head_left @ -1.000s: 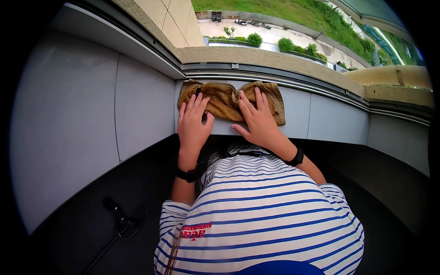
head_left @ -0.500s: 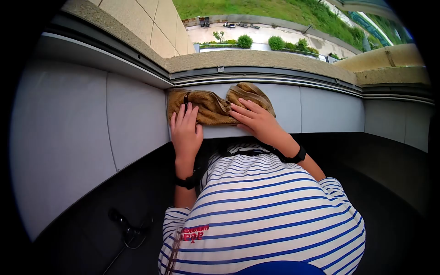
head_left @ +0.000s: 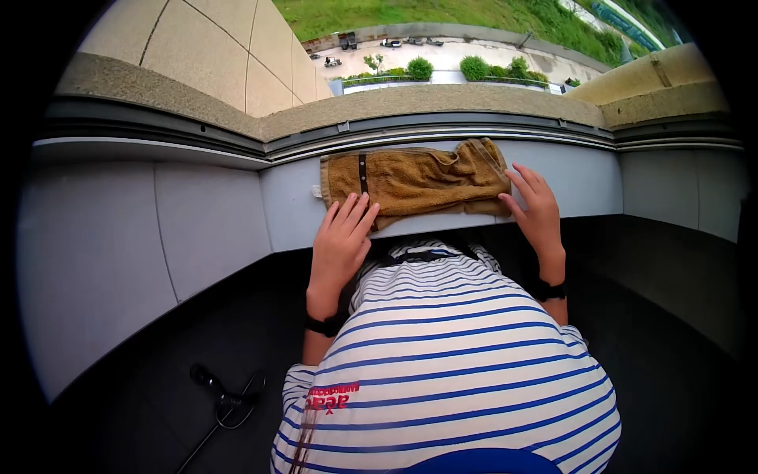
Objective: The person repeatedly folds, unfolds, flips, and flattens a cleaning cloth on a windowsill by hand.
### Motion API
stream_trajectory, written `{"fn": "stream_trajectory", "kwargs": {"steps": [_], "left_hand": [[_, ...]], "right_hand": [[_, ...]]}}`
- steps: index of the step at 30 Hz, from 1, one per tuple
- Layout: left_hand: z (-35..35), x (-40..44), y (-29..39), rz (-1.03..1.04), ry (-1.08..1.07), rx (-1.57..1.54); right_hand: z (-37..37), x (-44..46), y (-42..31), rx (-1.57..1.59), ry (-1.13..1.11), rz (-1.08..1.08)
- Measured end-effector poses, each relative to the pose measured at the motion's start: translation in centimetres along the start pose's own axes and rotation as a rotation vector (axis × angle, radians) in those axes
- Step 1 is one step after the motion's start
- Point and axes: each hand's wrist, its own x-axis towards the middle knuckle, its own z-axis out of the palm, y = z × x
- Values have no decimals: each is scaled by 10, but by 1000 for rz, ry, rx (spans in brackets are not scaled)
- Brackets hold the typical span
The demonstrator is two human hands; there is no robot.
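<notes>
A brown towel (head_left: pixel 418 182) lies spread along the grey window sill, with a dark band near its left end and a small white tag (head_left: pixel 317 191) at its left edge. Its right end is wrinkled and partly folded. My left hand (head_left: pixel 340 241) rests open, fingertips on the towel's lower left part. At the towel's right edge is my right hand (head_left: pixel 541 212), thumb and fingers apart, with the fingertips touching or very close to the cloth. Each wrist has a black band.
The grey sill (head_left: pixel 580 186) continues right and meets side panels. Behind it runs the metal window track (head_left: pixel 426 126), then a rough stone ledge (head_left: pixel 434 100) with a drop to the ground outside. A dark object with a rod (head_left: pixel 229 403) lies at the lower left.
The towel has gone from bunched, with its right part folded over, to stretched out flatter and longer. My right hand has moved right to its end; my left hand sits slightly lower and farther right.
</notes>
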Motion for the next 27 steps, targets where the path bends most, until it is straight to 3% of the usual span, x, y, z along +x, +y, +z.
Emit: {"fn": "stream_trajectory", "kwargs": {"steps": [2, 4, 9, 17, 27], "left_hand": [[-9, -11, -2, -15, 7, 47], [-14, -20, -4, -60, 36, 80], [-18, -26, -2, -67, 77, 99], [-16, -20, 2, -94, 85, 87], [-19, -11, 7, -111, 77, 112]], "right_hand": [[-15, -10, 12, 31, 34, 36], [-23, -19, 20, 91, -113, 132], [-19, -18, 12, 242, -146, 120], [-22, -11, 20, 318, -234, -114], [-15, -9, 30, 334, -245, -138]]}}
